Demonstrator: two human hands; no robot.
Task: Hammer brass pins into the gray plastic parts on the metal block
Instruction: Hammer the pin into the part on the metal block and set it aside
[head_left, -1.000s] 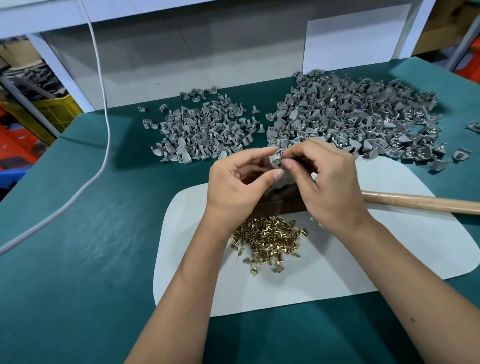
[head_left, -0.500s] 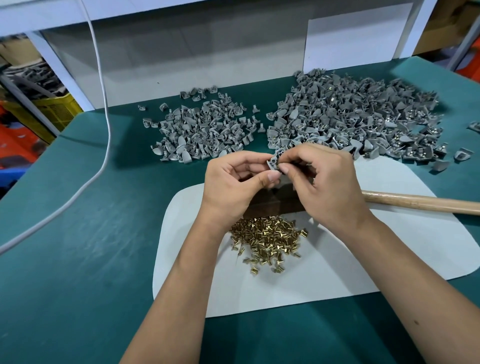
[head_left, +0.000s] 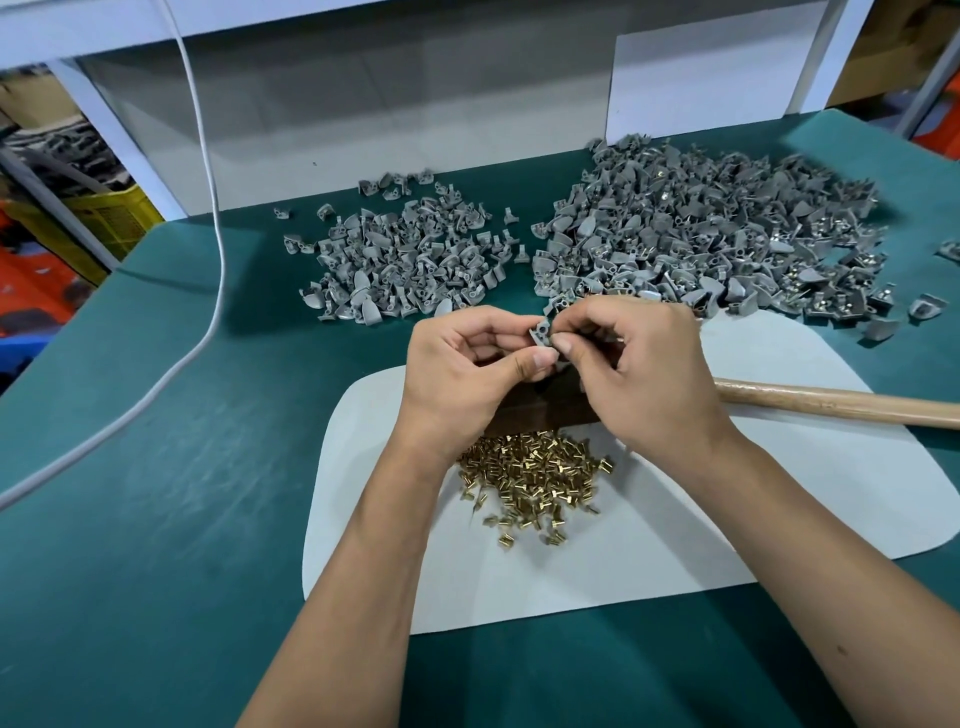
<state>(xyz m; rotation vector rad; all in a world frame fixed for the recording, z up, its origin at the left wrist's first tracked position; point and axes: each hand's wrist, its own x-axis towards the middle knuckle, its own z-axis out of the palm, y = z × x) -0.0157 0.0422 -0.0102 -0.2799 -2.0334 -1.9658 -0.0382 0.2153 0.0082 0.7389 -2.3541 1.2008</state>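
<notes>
1. While the left hand (head_left: 467, 364) pinches one gray plastic part (head_left: 541, 332) between thumb and forefinger, the right hand (head_left: 639, 364) closes its thumb and forefinger on the same part from the other side; whether a brass pin sits between those fingertips cannot be told.
2. The part is held in the air above the dark metal block (head_left: 540, 410), which lies mostly hidden under both hands.
3. Judged step: starting a pin in the part's hole by hand. It would go best with the pin square to the hole and seated firmly enough to stand unaided, before the part is laid flat on the block.
4. The loose brass pins (head_left: 530, 478) lie heaped just in front of the block on the pale mat (head_left: 753, 519).
5. The wooden hammer handle (head_left: 831, 405) rests on the mat to the right, within reach of the right hand.
6. Two heaps of gray parts lie beyond: a smaller left pile (head_left: 400, 265) and a larger right pile (head_left: 701, 234), the latter showing brass glints.
</notes>
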